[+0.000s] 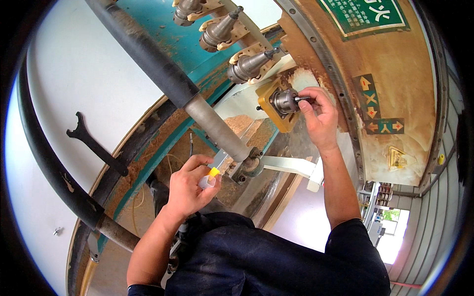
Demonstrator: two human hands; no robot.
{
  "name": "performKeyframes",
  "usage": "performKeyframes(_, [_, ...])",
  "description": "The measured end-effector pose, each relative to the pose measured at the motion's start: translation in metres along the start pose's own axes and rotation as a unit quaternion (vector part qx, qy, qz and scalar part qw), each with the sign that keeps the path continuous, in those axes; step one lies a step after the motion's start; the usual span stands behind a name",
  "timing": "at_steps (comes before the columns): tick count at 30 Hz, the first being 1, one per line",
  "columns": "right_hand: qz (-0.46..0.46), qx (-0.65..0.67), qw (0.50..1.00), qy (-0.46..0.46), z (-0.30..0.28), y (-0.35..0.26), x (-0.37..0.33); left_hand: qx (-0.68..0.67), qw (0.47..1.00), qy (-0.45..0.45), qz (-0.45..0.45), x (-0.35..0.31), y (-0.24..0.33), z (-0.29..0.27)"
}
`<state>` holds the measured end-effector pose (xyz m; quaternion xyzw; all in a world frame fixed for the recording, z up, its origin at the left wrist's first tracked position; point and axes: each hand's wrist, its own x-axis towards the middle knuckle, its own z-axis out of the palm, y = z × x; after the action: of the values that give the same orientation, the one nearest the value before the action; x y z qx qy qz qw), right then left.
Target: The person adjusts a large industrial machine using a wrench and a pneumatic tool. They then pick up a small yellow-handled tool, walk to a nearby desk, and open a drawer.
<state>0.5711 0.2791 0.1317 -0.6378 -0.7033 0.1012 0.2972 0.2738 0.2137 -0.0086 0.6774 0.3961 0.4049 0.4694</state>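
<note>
My right hand [322, 121] pinches a short dark cutter bit [302, 99] between thumb and fingers. One end of the bit is at the nose of a metal collet chuck [285, 101]; I cannot tell how deep it sits. That chuck lies sideways in a yellow holding block [269, 102] bolted to the machine. Lower and to the left, my left hand [186, 190] is closed around a small clear plastic case [206, 182] with a yellow part. Whether anything is inside the case is too small to tell.
Several tapered tool holders [218, 33] hang in forks above the block. A black hook spanner [96, 143] lies on the white surface at left. A thick padded bar [212, 121] slants between there and my hands. Sawdust [239, 126] covers a ledge; a brown-stained panel [395, 79] stands at right.
</note>
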Motion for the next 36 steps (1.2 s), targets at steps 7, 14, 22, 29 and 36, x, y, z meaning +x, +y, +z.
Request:
performKeyframes(7, [0.022, 0.066, 0.997, -0.011, 0.001, 0.000, -0.007, 0.006, 1.000, -0.002, 0.000, -0.001, 0.000, 0.001])
performKeyframes(14, [0.021, 0.042, 0.999, 0.013, 0.002, -0.001, -0.003, 0.007, 1.000, -0.007, 0.006, -0.001, 0.001, 0.001])
performKeyframes(22, [0.025, 0.081, 0.995, 0.049, 0.010, 0.006, -0.003, -0.113, 0.990, -0.020, -0.087, 0.001, -0.004, 0.005])
performKeyframes(29, [0.021, 0.106, 0.992, 0.058, 0.008, 0.011, -0.005, -0.331, 0.904, -0.104, -0.250, 0.018, 0.006, 0.007])
performKeyframes(36, [0.026, 0.084, 0.994, 0.067, 0.006, 0.003, -0.005, -0.254, 0.938, -0.072, -0.226, 0.080, 0.054, 0.031])
